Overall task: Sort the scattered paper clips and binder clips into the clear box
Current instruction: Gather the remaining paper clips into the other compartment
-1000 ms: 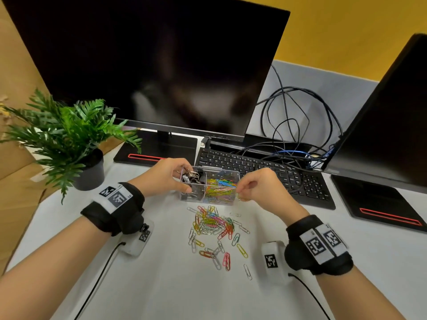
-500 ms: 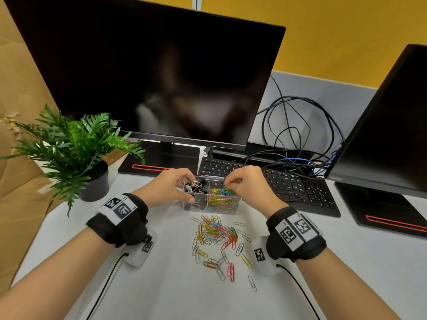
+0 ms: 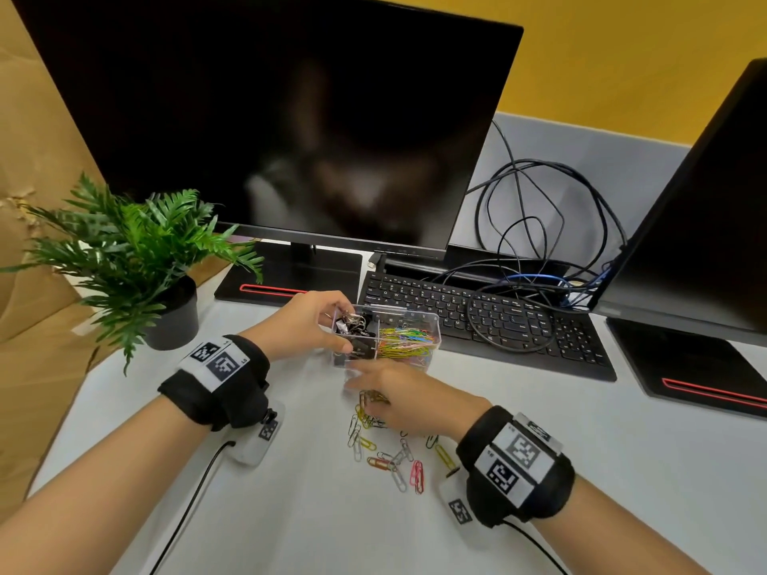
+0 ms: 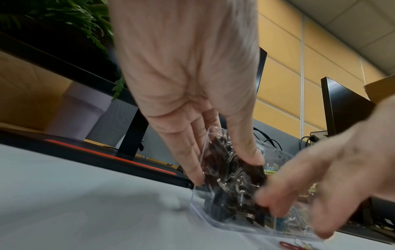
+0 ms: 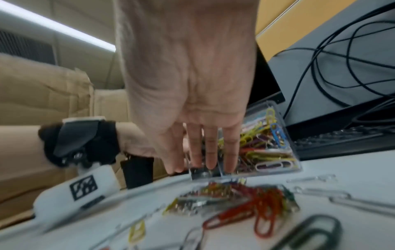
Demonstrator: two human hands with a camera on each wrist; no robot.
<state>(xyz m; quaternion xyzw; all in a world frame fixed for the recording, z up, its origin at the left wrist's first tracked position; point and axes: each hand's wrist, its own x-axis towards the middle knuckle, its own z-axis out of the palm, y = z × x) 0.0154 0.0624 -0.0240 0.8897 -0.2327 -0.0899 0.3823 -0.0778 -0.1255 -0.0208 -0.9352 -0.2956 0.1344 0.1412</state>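
The clear box [image 3: 432, 325] stands on the white table in front of the keyboard. Black binder clips [image 3: 352, 323] fill its left compartment, coloured paper clips [image 3: 404, 343] its right. My left hand [image 3: 344, 329] grips the box's left end, thumb on the near wall and fingers behind; the left wrist view shows this hand [image 4: 226, 169] around the binder clips [image 4: 230, 186]. My right hand [image 3: 373, 388] is low over the loose paper clips [image 3: 394, 458], blurred and empty. In the right wrist view its fingers [image 5: 210, 152] point straight down over that pile [image 5: 262, 201].
A potted plant [image 3: 137, 251] stands at the left. The keyboard [image 3: 477, 317] lies just behind the box under tangled cables [image 3: 539, 209]. A large monitor [image 3: 290, 118] and its base [image 3: 290, 280] are behind; a second monitor [image 3: 705, 222] is at the right.
My right hand has come back from over the box's paper clip compartment and dropped to the loose pile in front of it. My left hand has kept its hold on the box.
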